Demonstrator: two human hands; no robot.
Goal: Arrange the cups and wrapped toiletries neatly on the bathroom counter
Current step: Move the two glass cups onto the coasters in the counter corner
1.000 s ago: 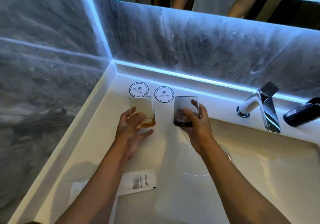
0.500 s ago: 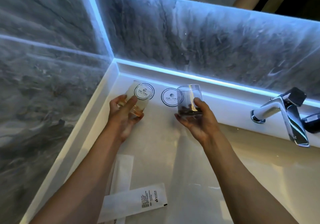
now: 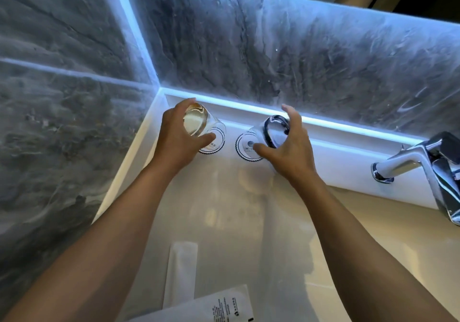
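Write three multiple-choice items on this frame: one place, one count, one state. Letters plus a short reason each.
1. Where is the faucet?
A. Right of both glasses
B. Between the glasses
C. Left of both glasses

2. How many round coasters show on the counter?
A. One
B. Two
C. Four

3. How is the amber glass held?
A. Upright on the counter, untouched
C. Lying in the basin
B. Tipped over, base up, in the left hand

Key: 1 A, the faucet sits at the right edge. 2 B, one coaster lies under each glass, the other coaster below the dark glass in the right hand. 3 B, its base faces the camera.
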